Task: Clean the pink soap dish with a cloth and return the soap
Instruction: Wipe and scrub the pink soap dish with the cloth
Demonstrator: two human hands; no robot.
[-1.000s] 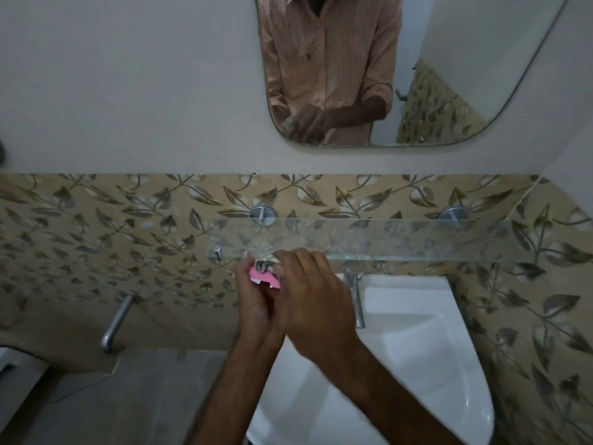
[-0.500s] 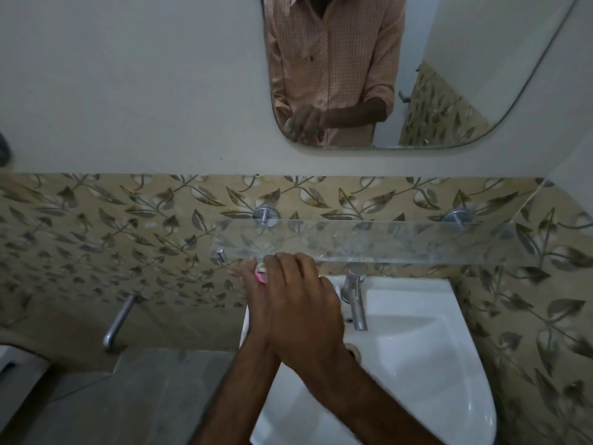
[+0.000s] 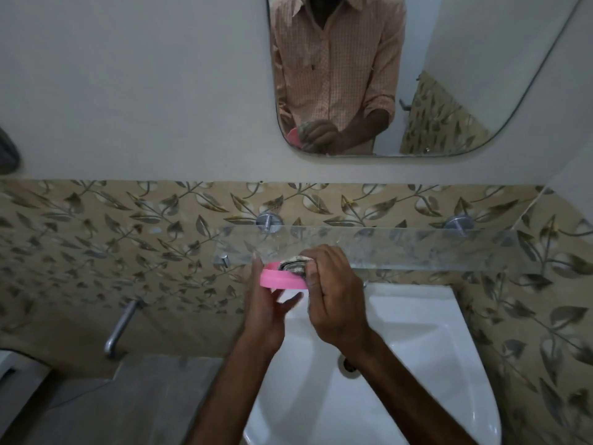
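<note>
My left hand holds the pink soap dish by its near side, above the back left corner of the white washbasin. My right hand is closed around a bunched grey patterned cloth and presses it into the top of the dish. The dish is tipped so its pink side wall faces me. No soap is visible; the inside of the dish is hidden by the cloth and my fingers.
A glass shelf on two metal studs runs along the leaf-patterned tiles just behind my hands. A mirror hangs above. A metal tap sticks out of the wall at the left, over a grey ledge.
My hands have shifted slightly. The dish has turned so much more of its pink side shows, and my right hand with the cloth now sits on top of it rather than covering it.
</note>
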